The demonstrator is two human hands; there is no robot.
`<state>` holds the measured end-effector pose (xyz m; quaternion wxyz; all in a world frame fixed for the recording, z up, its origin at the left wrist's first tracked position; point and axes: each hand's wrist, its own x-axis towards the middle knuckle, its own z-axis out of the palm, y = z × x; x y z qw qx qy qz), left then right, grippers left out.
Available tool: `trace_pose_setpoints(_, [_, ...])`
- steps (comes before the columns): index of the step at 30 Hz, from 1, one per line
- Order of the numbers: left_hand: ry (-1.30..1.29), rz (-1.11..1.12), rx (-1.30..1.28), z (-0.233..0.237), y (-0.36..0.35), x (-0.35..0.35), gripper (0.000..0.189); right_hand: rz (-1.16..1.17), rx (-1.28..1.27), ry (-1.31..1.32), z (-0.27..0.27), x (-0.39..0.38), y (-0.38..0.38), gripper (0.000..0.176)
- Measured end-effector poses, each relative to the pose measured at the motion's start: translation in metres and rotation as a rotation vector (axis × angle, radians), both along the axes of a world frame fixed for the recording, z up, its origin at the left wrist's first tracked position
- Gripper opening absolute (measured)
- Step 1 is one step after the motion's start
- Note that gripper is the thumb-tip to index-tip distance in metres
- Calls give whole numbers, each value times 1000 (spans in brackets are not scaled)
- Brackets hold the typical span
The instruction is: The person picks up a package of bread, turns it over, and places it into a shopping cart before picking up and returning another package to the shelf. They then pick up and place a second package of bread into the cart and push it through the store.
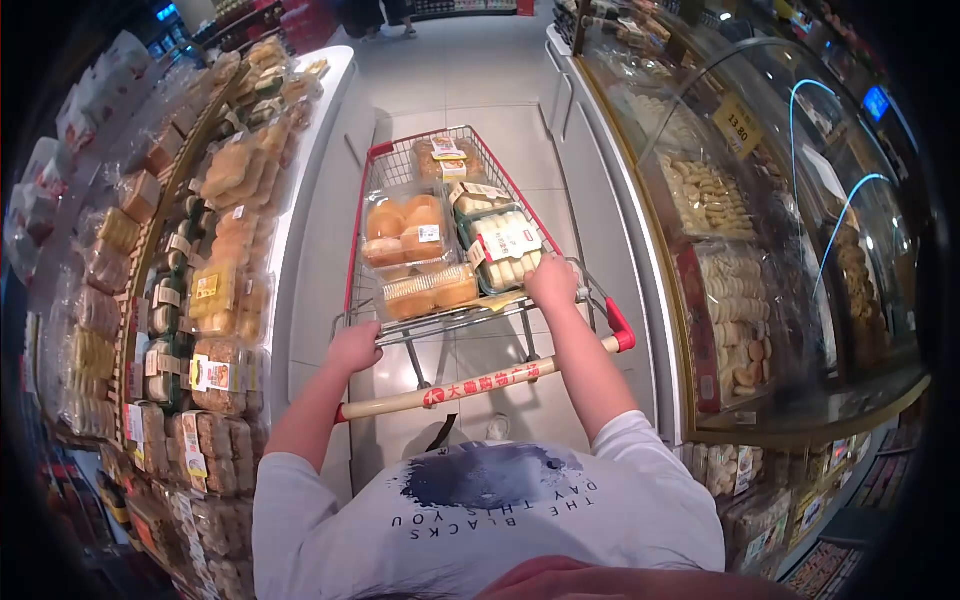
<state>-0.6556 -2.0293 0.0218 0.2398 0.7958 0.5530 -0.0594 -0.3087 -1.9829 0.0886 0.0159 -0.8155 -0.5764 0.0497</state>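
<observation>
A wire shopping cart (pixel 408 321) with red trim stands in front of me, its cream handle bar (pixel 490 385) closest to my body. My left hand (pixel 354 347) is closed on the near left edge of the basket. At the near right corner, my right hand (pixel 553 283) is closed on the rim, right beside a green tray of pale rolls (pixel 505 250); its fingertips are partly hidden. Inside the basket lie a clear box of round buns (pixel 403 228), a pack of golden bread (pixel 430 291) and, at the far end, another bread box (pixel 446 158).
Packaged breads (pixel 235 290) fill a display counter on the left. On the right, a counter with curved clear covers (pixel 800 180) holds trays of pastries (pixel 735 300) and a yellow price sign (pixel 738 124). A tiled aisle (pixel 455 75) runs ahead, where a person's legs (pixel 385 18) show.
</observation>
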Motion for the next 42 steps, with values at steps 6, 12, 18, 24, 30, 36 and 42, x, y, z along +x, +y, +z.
trace_pose_setpoints(6, [-14, -2, 12, -11, 65, -3, 27, 52, -11, 14, -8, -2, 67, 27])
trace_pose_setpoints(12, [-70, -22, 32, -12, 148, -14, 22, 23, -10, 37, -16, -7, 148, 30])
trace_pose_setpoints(18, [-76, -62, -9, -18, 221, -33, 27, -22, -21, 71, -27, -21, 213, 30])
trace_pose_setpoints(24, [-46, -65, -26, -28, 313, -37, 28, -50, -51, 44, -34, -23, 289, 30])
trace_pose_setpoints(30, [9, -46, -15, -35, 400, -46, 29, 103, -28, -47, -34, -45, 386, 26])
trace_pose_setpoints(36, [-15, -48, -1, -33, 486, -36, 28, 228, 45, -66, -44, -43, 467, 21])
trace_pose_setpoints(42, [-64, -49, 79, -47, 571, -23, 27, 242, 12, 26, -55, -32, 554, 20])
